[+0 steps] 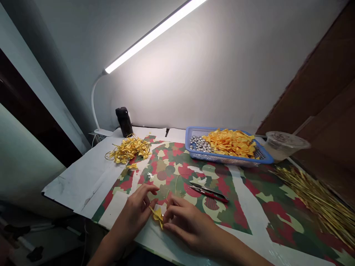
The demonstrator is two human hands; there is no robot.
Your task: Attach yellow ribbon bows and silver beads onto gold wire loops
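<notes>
A small yellow ribbon flower with thin gold cord lies between my hands, close to the table's front edge. My right hand pinches the flower from the right, with fingers bent. My left hand is curled at its left side, thumb and fingers closing on the gold cord; the exact contact is partly hidden. A loose end of cord rises in a curve beside my right fingers. Thread snips with red-and-black handles rest on the camouflage-patterned sheet, beyond my right hand.
A blue basket holds silver beads and yellow ribbon pieces. Finished-looking ribbon flowers form a pile at left. Gold cords lie at right near a plastic tub. A black bottle-like object and lit lamp stand behind.
</notes>
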